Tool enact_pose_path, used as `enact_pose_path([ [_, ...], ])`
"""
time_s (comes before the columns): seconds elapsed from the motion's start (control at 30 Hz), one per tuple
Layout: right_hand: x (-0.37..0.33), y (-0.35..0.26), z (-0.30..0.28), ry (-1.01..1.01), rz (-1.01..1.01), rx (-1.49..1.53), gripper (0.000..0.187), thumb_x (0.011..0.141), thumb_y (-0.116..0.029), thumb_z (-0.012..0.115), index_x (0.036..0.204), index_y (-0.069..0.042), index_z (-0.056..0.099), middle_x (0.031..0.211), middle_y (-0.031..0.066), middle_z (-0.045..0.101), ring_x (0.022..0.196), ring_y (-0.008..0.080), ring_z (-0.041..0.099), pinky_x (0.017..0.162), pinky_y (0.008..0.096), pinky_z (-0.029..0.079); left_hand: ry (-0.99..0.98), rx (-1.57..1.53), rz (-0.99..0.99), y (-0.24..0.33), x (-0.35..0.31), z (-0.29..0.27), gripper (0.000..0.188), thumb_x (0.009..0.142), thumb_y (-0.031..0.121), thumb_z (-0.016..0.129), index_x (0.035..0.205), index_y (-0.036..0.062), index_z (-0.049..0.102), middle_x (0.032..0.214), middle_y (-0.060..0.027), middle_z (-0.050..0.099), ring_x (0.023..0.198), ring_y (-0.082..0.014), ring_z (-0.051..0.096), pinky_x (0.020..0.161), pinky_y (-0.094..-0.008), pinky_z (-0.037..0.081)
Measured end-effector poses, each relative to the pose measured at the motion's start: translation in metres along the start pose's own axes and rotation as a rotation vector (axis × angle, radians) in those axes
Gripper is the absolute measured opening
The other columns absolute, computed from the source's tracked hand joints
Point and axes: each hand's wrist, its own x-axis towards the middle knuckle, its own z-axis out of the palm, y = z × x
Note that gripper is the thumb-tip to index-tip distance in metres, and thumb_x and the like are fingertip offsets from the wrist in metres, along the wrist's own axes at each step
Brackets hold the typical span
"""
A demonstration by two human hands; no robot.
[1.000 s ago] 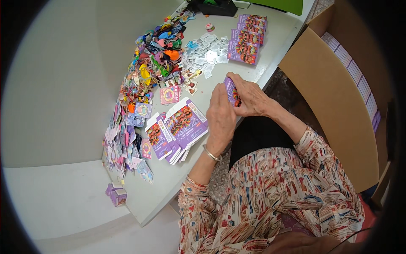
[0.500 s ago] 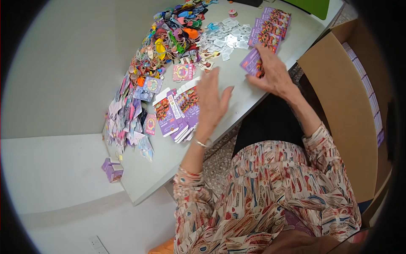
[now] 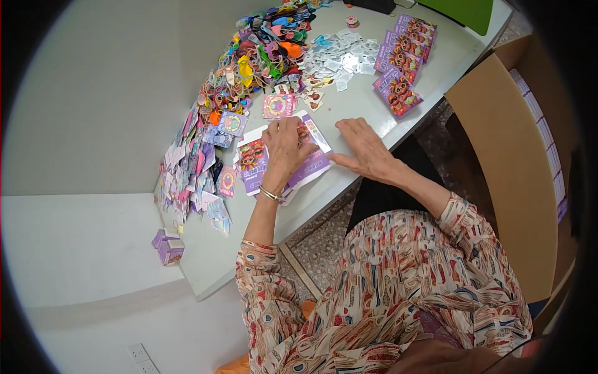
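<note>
My left hand (image 3: 284, 151) is over a stack of flat purple cartons (image 3: 253, 163) on the table. Its fingers are bent and its thumb presses on an unfolded purple carton (image 3: 313, 161), which lies slanted toward the right. My right hand (image 3: 366, 149) hovers beside that carton's right edge, fingers apart and holding nothing, with the thumb close to the edge. Farther right, several folded purple boxes (image 3: 398, 92) with red printed pictures lie in an overlapping row. The undersides of the left fingers are hidden.
Behind the cartons lie a heap of colourful small items (image 3: 255, 65), white sachets (image 3: 342, 56) and a pink card (image 3: 279, 106). Glossy folded pieces (image 3: 187, 171) pile up at the left. A large cardboard box (image 3: 511, 149) stands at the right, below the table edge.
My right hand has left the box at the end of the row and come left to the flat cartons. My left hand has come down onto them, and one carton now lies slanted.
</note>
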Motion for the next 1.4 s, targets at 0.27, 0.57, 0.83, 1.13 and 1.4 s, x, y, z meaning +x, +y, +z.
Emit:
enact_pose_path([
  [0.27,0.017,-0.017,0.006,-0.100,0.165,0.016,0.084,0.072,-0.048,0.077,0.123,0.009,0.042,0.105,0.0250,0.053,0.101,0.0388,0.048,0.090,0.0450,0.041,0.463,-0.177,0.038,0.012,0.027,0.002,0.023,0.078,0.009,0.065,0.100,0.0083,0.061,0.080,-0.0055,0.062,0.085,-0.0244,0.054,0.081,-0.0414,0.036],
  [0.57,0.025,-0.019,0.013,0.174,0.292,0.099,0.107,0.059,-0.044,0.085,0.130,0.009,0.024,0.112,0.0261,0.048,0.103,0.0420,0.051,0.087,0.0472,0.046,0.521,-0.216,0.035,0.065,0.034,-0.013,0.021,0.081,0.011,0.064,0.102,0.0074,0.061,0.088,-0.0083,0.062,0.090,-0.0257,0.053,0.084,-0.0412,0.035],
  [0.83,0.023,-0.004,-0.030,0.076,0.414,0.185,0.097,0.055,-0.037,0.084,0.126,0.006,0.034,0.105,0.0262,0.062,0.096,0.0384,0.064,0.083,0.0402,0.051,0.483,-0.612,0.049,0.060,0.011,-0.008,0.049,0.083,0.012,0.071,0.128,0.0039,0.052,0.117,-0.0110,0.059,0.117,-0.0277,0.052,0.097,-0.0400,0.042],
  [1.13,0.018,0.009,-0.052,-0.044,0.277,0.453,0.071,0.058,-0.033,0.086,0.104,0.002,0.044,0.089,0.0192,0.066,0.085,0.0293,0.066,0.076,0.0376,0.050,0.193,-1.393,-0.002,0.069,0.002,0.011,0.057,0.088,0.002,0.066,0.140,0.0029,0.042,0.100,-0.0034,0.061,0.087,-0.0088,0.059,0.077,-0.0243,0.049],
  [1.4,0.008,0.022,-0.062,-0.275,0.272,0.488,0.066,0.059,-0.032,0.088,0.102,0.001,0.050,0.090,0.0147,0.065,0.086,0.0230,0.064,0.077,0.0341,0.049,-0.282,-1.315,-0.070,0.062,0.001,0.001,0.065,0.087,0.009,0.071,0.143,0.0054,0.039,0.099,-0.0020,0.064,0.088,-0.0098,0.061,0.079,-0.0254,0.051],
])
